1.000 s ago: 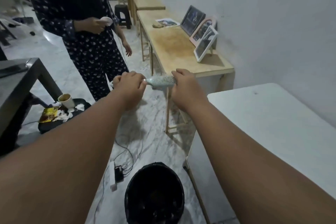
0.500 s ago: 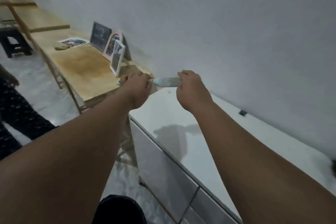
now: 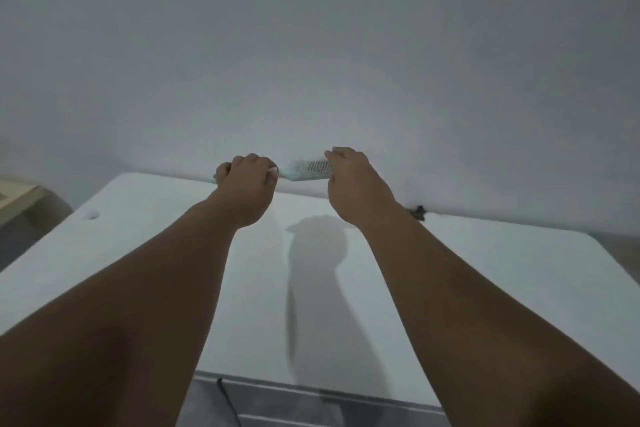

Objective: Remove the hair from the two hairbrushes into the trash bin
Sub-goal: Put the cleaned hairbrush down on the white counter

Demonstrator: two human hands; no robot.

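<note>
Swinging right since a second ago: the trash bin and the standing person are gone from view, and we're now facing the flat white rectangular tabletop [image 3: 485, 288] against the plain grey wall [image 3: 311, 45], with the brush carried along at arm's length.

We're holding the pale blue plastic hairbrush with white bristles [image 3: 306, 170] roughly level above the table's far edge, not touching it. Our left hand [image 3: 244, 185] is clenching the handle in a full fist. Our right hand [image 3: 353, 180] is pinching at the head's far end; fingertips are hidden behind the hand, so we can't tell whether they're gripping hair or only the brush tip.

Handling, as we're judging it: the brush is looking light and stiff, the smooth handle possibly a bit slippery, the bristles springy. Fist on the handle is the right anchor. Any hair will be soft and tangled, best taken low at the bristle roots and peeled along the head. No hair clump is clearly showing. The bin is out of frame, so any pulled hair is needing a turn back to it.
</note>
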